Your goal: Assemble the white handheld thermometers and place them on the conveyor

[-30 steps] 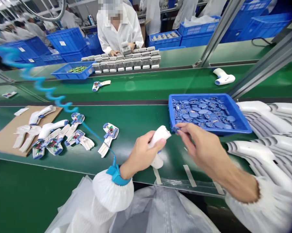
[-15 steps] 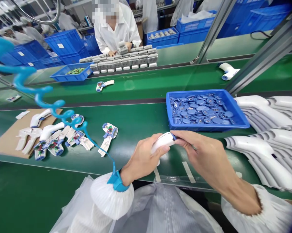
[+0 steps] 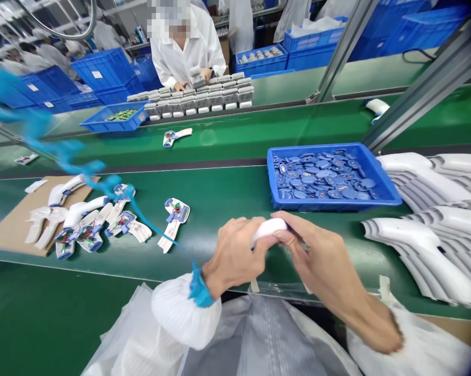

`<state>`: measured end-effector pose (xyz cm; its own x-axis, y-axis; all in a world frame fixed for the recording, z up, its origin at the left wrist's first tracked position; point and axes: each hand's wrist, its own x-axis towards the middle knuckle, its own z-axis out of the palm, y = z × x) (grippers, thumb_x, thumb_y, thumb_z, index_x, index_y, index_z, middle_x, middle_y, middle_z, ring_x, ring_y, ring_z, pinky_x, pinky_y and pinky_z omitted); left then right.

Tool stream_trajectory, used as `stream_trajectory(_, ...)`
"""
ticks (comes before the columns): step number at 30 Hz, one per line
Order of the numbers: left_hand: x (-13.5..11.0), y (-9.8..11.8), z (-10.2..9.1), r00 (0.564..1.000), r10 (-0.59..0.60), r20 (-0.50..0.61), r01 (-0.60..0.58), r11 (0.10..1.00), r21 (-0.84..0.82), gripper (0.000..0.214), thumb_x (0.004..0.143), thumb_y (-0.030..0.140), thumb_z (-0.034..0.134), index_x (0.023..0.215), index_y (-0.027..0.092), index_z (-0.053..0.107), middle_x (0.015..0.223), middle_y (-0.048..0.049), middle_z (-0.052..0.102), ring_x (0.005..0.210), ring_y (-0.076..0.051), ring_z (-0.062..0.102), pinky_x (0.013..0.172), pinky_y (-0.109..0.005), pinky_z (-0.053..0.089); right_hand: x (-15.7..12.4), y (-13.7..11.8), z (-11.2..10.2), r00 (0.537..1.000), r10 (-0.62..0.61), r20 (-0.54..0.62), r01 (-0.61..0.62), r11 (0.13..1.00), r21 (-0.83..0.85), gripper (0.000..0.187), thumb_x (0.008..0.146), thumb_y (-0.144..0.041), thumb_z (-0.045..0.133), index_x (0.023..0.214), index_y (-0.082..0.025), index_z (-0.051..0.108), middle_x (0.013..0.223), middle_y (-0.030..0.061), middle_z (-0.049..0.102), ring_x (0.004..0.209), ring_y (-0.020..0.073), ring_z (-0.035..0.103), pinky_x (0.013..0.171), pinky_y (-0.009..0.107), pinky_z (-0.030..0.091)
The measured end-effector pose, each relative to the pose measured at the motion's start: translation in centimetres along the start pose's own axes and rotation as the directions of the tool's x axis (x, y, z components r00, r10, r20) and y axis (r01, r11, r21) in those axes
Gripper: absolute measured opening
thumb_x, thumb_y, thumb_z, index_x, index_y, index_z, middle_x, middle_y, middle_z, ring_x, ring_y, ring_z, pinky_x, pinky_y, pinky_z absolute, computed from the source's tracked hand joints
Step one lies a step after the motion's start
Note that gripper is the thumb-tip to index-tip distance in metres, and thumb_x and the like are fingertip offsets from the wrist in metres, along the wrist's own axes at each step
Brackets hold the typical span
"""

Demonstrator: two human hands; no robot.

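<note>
My left hand [image 3: 234,255] grips a white thermometer shell [image 3: 269,227] above the near edge of the green conveyor belt [image 3: 220,193]. My right hand [image 3: 317,256] has its fingers closed on the shell's front end; whatever small part it pinches there is hidden. A blue wrist strap [image 3: 199,287] with a coiled cord sits on my left wrist. A blue tray [image 3: 384,189] of small blue round parts stands just beyond my hands.
Stacked white shells [image 3: 427,230] lie at the right. Half-built thermometer halves [image 3: 175,218] lie on the belt and on a cardboard sheet [image 3: 8,230] at the left. A person in white [image 3: 188,47] works across the belt behind rows of white units [image 3: 204,98].
My right hand came from the blue tray's edge onto the shell's front end and closed against it. The shell tilted flatter and both hands drew together. Items on the far belt drifted right.
</note>
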<state>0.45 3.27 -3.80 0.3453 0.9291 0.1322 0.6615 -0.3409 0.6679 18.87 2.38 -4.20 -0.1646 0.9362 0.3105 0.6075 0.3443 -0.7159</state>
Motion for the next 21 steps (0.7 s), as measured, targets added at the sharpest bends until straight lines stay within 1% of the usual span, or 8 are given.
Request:
stream_trajectory(5,-0.5,-0.9,1.0,0.986,0.154,-0.063,-0.144,0.980,0.135,0.025,0.103,0.041,0.056,0.108,0.021,0.069,0.099,-0.0049,0.074,0.089,-0.023,0.062,0.084,-0.039,0.042,-1.9,0.4,-0.2,0.973,0.228,0.042,-0.231,0.965,0.124,0.027,0.101,-0.043,0.055,0.114,-0.023,0.068,0.100,0.0044,0.077,0.080,0.0187,0.073,0.070,0.029,0.058)
stream_trajectory(9,-0.4,-1.6,2.6,0.924,-0.131,-0.360,0.168,0.983,0.072,0.046,0.102,0.046,0.054,0.065,0.020,0.055,0.068,-0.0043,0.064,0.068,-0.019,0.052,0.066,-0.034,0.035,-2.5,-1.0,-0.4,0.938,0.181,0.295,-0.232,0.961,0.147,0.026,0.103,-0.046,0.051,0.111,-0.025,0.065,0.092,0.0026,0.075,0.066,0.0157,0.066,0.056,0.026,0.051)
stream_trajectory(13,1.2,-2.3,3.1,0.961,-0.170,-0.218,0.195,0.976,0.100,0.055,0.100,0.042,0.052,0.050,0.020,0.045,0.054,-0.0029,0.054,0.056,-0.015,0.046,0.061,-0.034,0.028,-2.9,-1.9,1.4,0.976,0.070,0.209,-0.087,0.993,0.076,0.031,0.103,-0.045,0.047,0.099,-0.022,0.067,0.074,0.0024,0.071,0.053,0.0159,0.059,0.054,0.029,0.047)
stream_trajectory(15,1.5,-2.5,2.2,0.980,-0.162,-0.119,0.169,0.984,0.053,0.052,0.099,0.043,0.053,0.053,0.020,0.051,0.056,-0.0025,0.056,0.059,-0.016,0.049,0.063,-0.033,0.033,-2.9,-1.5,2.0,0.966,0.190,0.177,-0.211,0.972,0.103,0.035,0.099,-0.051,0.050,0.100,-0.022,0.069,0.063,0.0005,0.065,0.050,0.0163,0.055,0.052,0.029,0.044)
stream_trajectory(16,1.3,-2.6,1.7,0.984,-0.143,-0.105,0.145,0.989,0.014,0.048,0.098,0.046,0.056,0.058,0.020,0.057,0.061,-0.0028,0.060,0.064,-0.017,0.054,0.066,-0.032,0.038,-2.8,-1.2,2.0,0.929,0.304,0.213,-0.339,0.928,0.155,0.038,0.098,-0.054,0.051,0.099,-0.022,0.070,0.058,-0.0008,0.060,0.048,0.0161,0.051,0.050,0.029,0.042)
stream_trajectory(18,0.6,-2.7,0.9,0.984,-0.072,-0.164,0.058,0.994,-0.089,0.038,0.096,0.051,0.059,0.075,0.020,0.067,0.080,-0.0056,0.069,0.081,-0.021,0.062,0.078,-0.034,0.047,-2.2,-0.5,2.0,0.766,0.525,0.372,-0.631,0.724,0.277,0.046,0.096,-0.060,0.049,0.089,-0.020,0.070,0.049,-0.0025,0.050,0.043,0.0138,0.040,0.044,0.026,0.032)
stream_trajectory(20,0.0,-3.2,0.9,0.942,-0.085,-0.324,0.027,0.984,-0.179,0.040,0.099,0.053,0.054,0.080,0.020,0.066,0.087,-0.0079,0.070,0.086,-0.021,0.063,0.083,-0.035,0.049,-1.4,0.0,1.9,0.586,0.575,0.571,-0.806,0.484,0.340,0.051,0.096,-0.063,0.046,0.080,-0.019,0.066,0.052,-0.0013,0.050,0.042,0.0107,0.029,0.040,0.025,0.020)
stream_trajectory(21,-0.1,-3.5,1.2,0.907,-0.148,-0.394,0.065,0.974,-0.217,0.044,0.101,0.054,0.049,0.075,0.020,0.063,0.082,-0.0073,0.068,0.080,-0.019,0.062,0.080,-0.034,0.049,-1.1,0.1,2.0,0.543,0.549,0.635,-0.835,0.429,0.343,0.052,0.096,-0.064,0.045,0.081,-0.018,0.066,0.058,0.0004,0.055,0.043,0.0101,0.028,0.040,0.024,0.018)
